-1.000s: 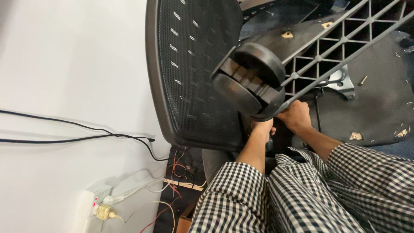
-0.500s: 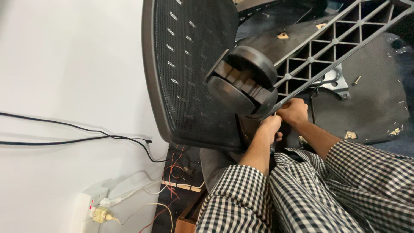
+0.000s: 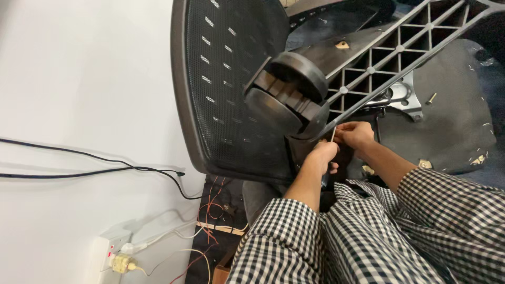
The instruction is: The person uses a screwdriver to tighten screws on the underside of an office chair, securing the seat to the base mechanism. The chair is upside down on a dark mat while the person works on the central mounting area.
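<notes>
An office chair is seen lying overturned, its underside turned toward the camera; the black mesh backrest (image 3: pixel 231 84) stands against the white wall (image 3: pixel 79 79), and a ribbed plastic base leg (image 3: pixel 400 50) runs diagonally across the upper right, so that the fittings beneath are exposed for access. At the lower end of that leg a black twin-wheel caster (image 3: pixel 286 100) is mounted, close to the lens.

Just below the caster both hands are brought together. The left hand (image 3: pixel 322 153) is clenched around a dark handle, apparently that of a thin metal tool (image 3: pixel 333 134) whose bright shaft rises from the fist toward the end of the leg; the handle itself is largely hidden, so its kind cannot be confirmed. The right hand (image 3: pixel 357 134) is closed at the top of the shaft, fingertips pinched on or just beside it, seemingly to steady the tip; whether the shaft is truly gripped cannot be told. Both forearms emerge from black-and-white checked sleeves (image 3: pixel 368 236).

Behind the hands the dark seat underside (image 3: pixel 452 126) is visible, with a silver mounting plate (image 3: pixel 407 97) fixed to it and a loose screw (image 3: pixel 431 98) lying just beside that plate; small staples dot the fabric edge.

At lower left a wall socket (image 3: pixel 113 247) is fitted with a plug; black cables (image 3: pixel 94 168) trail across the wall, and thin red wires (image 3: pixel 210 205) hang near the backrest's lower edge.
</notes>
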